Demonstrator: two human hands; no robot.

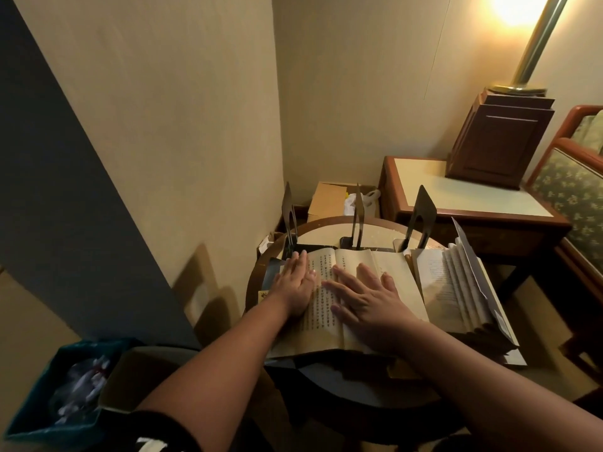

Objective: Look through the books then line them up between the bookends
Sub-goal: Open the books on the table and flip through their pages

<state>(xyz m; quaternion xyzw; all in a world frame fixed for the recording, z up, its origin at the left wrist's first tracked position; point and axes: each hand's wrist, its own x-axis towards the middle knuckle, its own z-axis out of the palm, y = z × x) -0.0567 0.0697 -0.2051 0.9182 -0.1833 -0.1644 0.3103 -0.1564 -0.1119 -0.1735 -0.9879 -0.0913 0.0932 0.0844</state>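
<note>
Our left hand (295, 283) and right hand (368, 298), the hands flat with fingers spread, press on the open book (394, 272) on the round surface (326, 228). Three bookends (421, 213) stand just behind it. A second book (456, 288) lies fanned open at its right.

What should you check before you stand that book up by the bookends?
1. Hands free: ok, left hand and right hand lie flat on the open book.
2. Book closed: not ok, it lies open.
3. Bookends upright: ok, three stand at the back of the table.
4. Space between them: ok, no book stands there.
5. Second book on the right: not ok, open with pages fanned.
6. Whether the book fits: cannot tell.
</note>
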